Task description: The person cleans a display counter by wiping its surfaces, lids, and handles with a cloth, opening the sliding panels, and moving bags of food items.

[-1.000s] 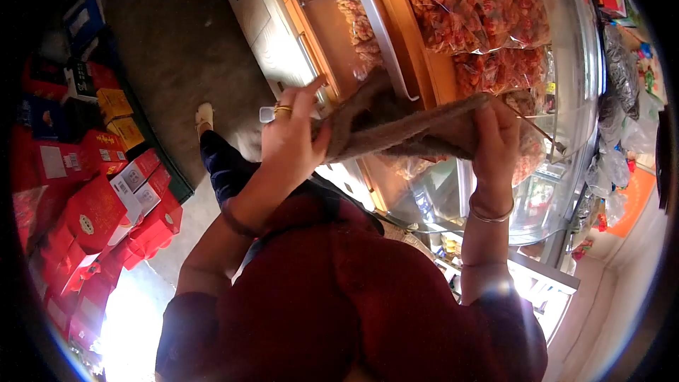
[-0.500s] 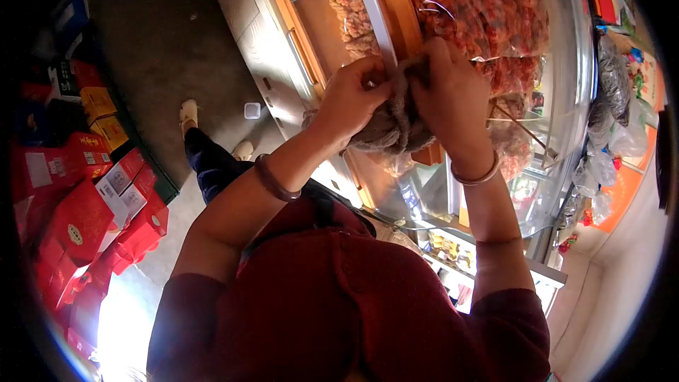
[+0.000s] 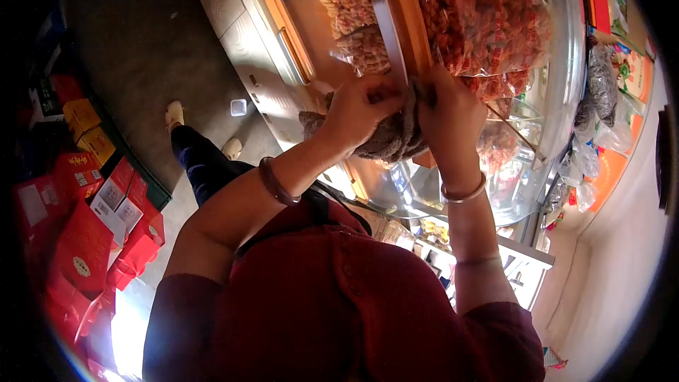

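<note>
A grey-brown cloth (image 3: 390,140) hangs bunched between my two hands, at the lower end of a pale bar handle (image 3: 390,35). The handle is fixed to an orange wooden frame (image 3: 417,25) of a display case. My left hand (image 3: 357,114) is closed, thumb and fingers pinching the cloth by the handle. On the other side of the handle, my right hand (image 3: 453,117) has its fingers closed on the cloth's upper edge. The fingertips of both hands are partly hidden by the cloth and the frame.
Clear bags of reddish dried food (image 3: 488,14) fill the case beside the frame; another bag (image 3: 353,18) lies behind the opening. Red boxes (image 3: 81,255) are stacked at the left. A small white container (image 3: 238,107) sits on the floor. Plastic bags (image 3: 602,74) hang at the right.
Both hands have moved slightly down along the handle with the cloth, leaving more of the handle visible. The view has shifted a little.
</note>
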The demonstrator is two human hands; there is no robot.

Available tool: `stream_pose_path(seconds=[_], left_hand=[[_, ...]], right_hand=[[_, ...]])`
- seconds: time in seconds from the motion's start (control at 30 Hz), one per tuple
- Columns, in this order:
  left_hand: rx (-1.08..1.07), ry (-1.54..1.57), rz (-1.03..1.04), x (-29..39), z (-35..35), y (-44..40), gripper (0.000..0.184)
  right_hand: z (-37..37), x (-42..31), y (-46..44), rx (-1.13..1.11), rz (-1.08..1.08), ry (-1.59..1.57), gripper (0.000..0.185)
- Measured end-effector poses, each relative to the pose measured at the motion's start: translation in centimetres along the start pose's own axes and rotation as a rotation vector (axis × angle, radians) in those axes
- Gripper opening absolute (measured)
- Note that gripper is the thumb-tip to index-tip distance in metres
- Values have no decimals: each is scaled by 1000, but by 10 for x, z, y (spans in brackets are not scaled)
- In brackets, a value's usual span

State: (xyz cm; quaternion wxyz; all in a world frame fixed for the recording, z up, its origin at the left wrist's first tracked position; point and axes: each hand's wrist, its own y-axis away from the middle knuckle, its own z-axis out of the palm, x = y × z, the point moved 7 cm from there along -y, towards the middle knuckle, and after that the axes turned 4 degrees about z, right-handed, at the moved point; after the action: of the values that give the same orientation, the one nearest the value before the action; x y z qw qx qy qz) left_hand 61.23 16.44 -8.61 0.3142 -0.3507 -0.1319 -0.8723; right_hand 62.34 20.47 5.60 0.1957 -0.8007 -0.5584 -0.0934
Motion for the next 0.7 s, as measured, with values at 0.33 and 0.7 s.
stream_pose_path(seconds=[0.33, 0.7], left_hand=[[2, 193, -97, -22, 3, -8, 12], [-130, 2, -140, -26, 4, -15, 15]], right_hand=[[5, -14, -31, -97, 37, 129, 6], [5, -33, -90, -81, 9, 71, 7]])
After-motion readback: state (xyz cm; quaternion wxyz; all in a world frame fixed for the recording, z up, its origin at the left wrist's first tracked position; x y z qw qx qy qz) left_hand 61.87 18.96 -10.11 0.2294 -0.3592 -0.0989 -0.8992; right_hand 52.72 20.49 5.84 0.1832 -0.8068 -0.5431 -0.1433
